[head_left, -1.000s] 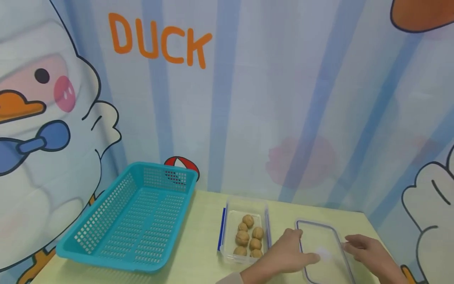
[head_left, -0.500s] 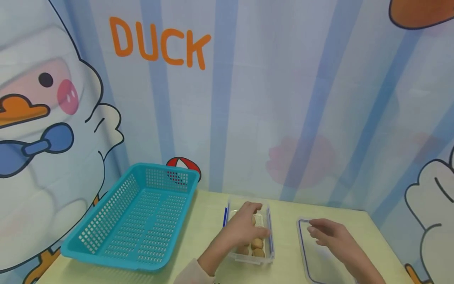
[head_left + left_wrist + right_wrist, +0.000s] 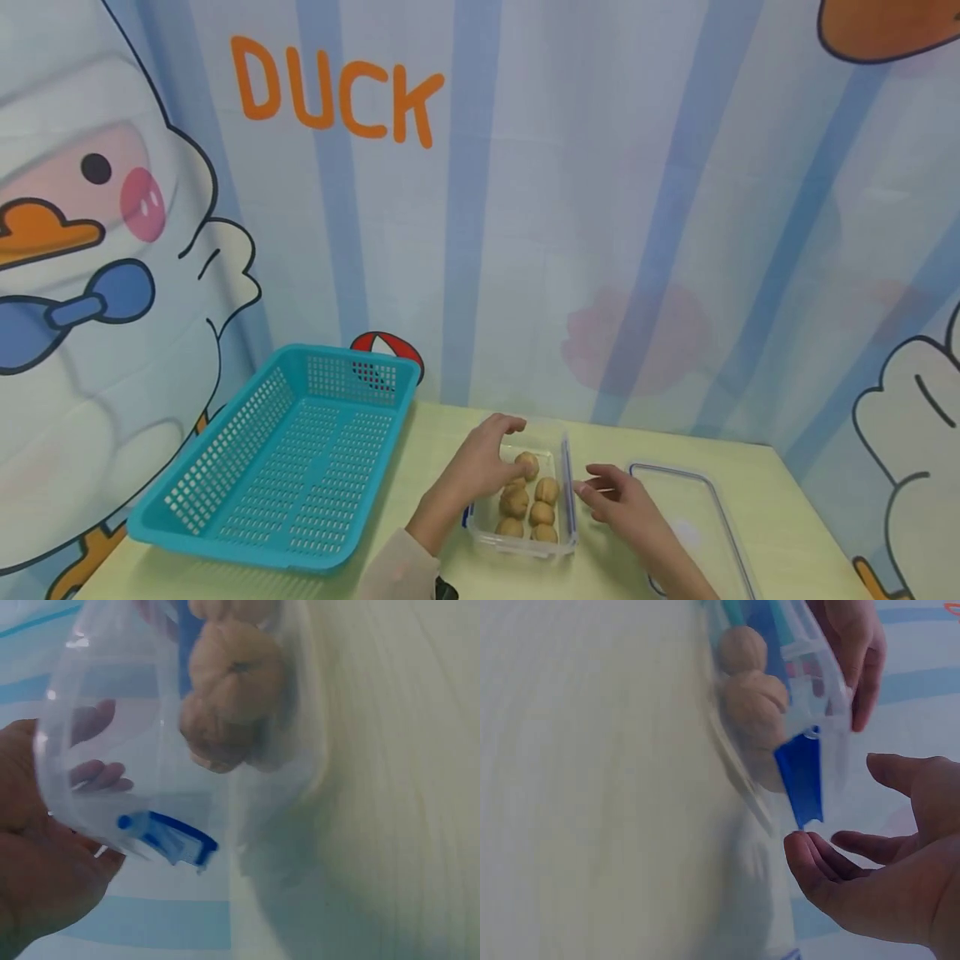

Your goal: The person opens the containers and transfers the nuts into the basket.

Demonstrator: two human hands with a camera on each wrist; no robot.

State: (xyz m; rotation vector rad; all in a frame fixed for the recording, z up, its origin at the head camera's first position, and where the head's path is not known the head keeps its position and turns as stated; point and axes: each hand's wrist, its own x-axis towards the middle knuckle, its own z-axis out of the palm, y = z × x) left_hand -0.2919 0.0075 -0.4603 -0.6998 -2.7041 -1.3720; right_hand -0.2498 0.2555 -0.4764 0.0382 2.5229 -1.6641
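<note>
A clear plastic food container (image 3: 525,546) stands on the table with several walnuts (image 3: 542,513) inside. My left hand (image 3: 483,462) is at its left rim, fingers loosely bent, with the thumb over the inside. Through the transparent wall in the left wrist view, fingertips of the left hand (image 3: 52,847) show. By the container's right side, my right hand (image 3: 618,500) has relaxed, slightly bent fingers. In the right wrist view, a fingertip of the right hand (image 3: 877,870) meets or nearly meets the lower end of a blue locking flap (image 3: 802,778).
A clear lid with a blue-grey seal (image 3: 712,492) lies on the table right of the container. To the left stands a large turquoise plastic basket (image 3: 315,467) with perforated walls. A printed duck curtain (image 3: 525,250) hangs behind the pale yellow table (image 3: 427,442).
My left hand went from beside the lid across the container to its left rim. The right hand left the lid's right side and came leftward to the container's right side.
</note>
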